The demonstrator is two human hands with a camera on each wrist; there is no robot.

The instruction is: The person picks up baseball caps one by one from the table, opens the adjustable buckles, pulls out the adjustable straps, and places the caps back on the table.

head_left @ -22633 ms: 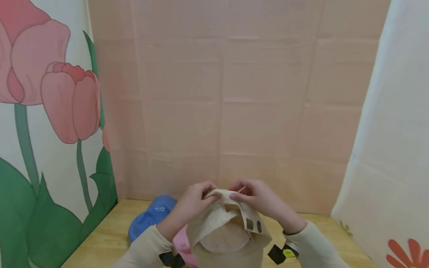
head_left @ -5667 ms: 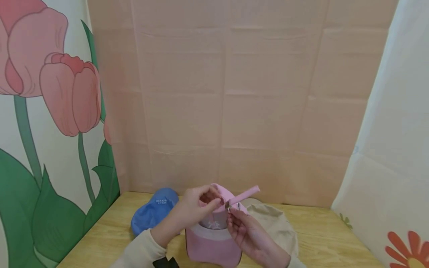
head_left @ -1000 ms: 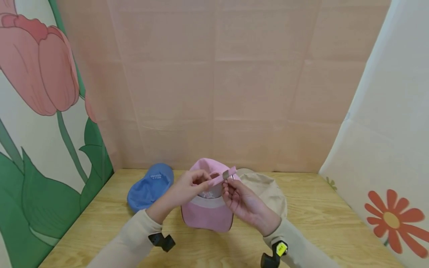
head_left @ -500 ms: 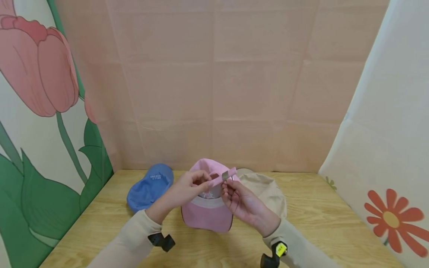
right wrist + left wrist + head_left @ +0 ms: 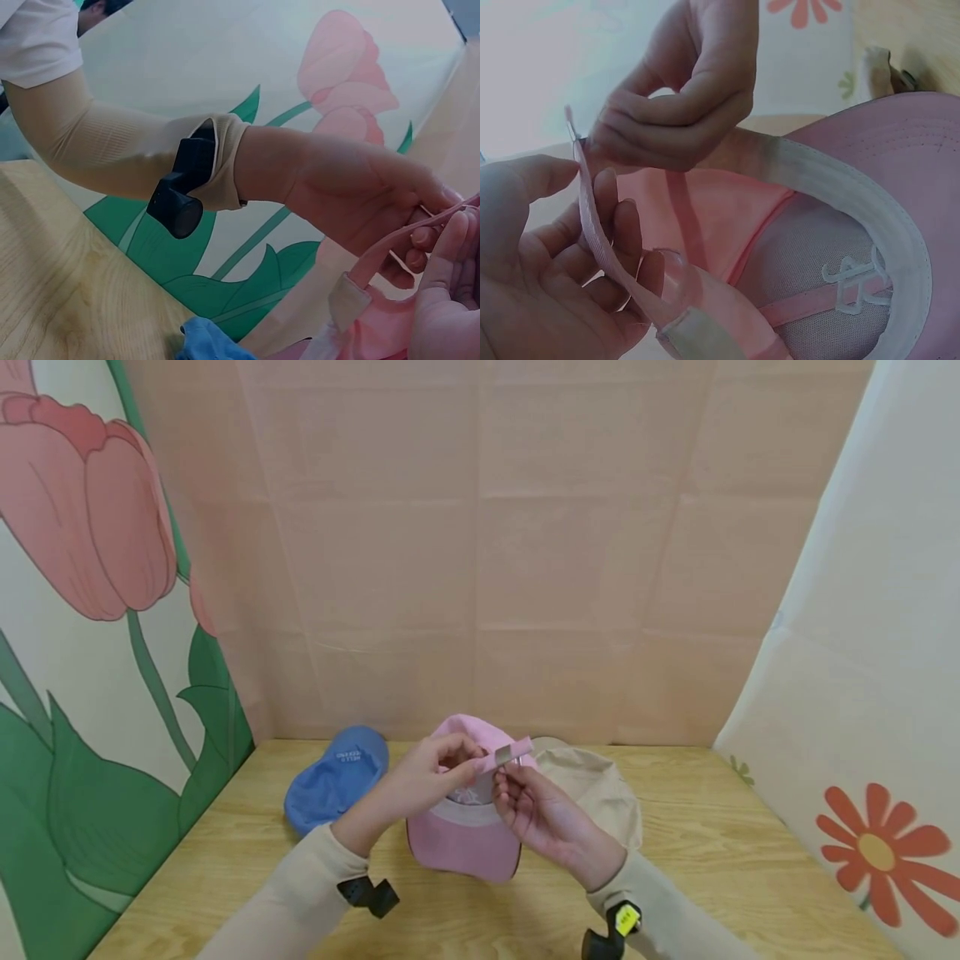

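Note:
A pink baseball cap (image 5: 462, 845) is at the middle of the table, brim toward me, its inside visible. My left hand (image 5: 412, 783) pinches the cap's pink back strap (image 5: 592, 229) between thumb and fingers, as the left wrist view shows. A metal buckle (image 5: 503, 755) sits around the strap, whose free end (image 5: 522, 747) points up and right. My right hand (image 5: 555, 818) pinches just below the buckle, fingers curled; its fingertips partly hide that spot. In the left wrist view, white embroidery (image 5: 855, 281) shows on the cap's mesh lining.
A blue cap (image 5: 326, 793) lies on the wooden table (image 5: 720, 852) to the left. Behind my right hand lies a cream cap (image 5: 600, 789). A pinkish-brown cloth (image 5: 480, 552) hangs at the back, with flower-printed sheets at both sides.
Earlier the cream cap was in both hands; it now lies to the right and the pink cap is held. In the last second, my left fingers shift slightly right along the strap.

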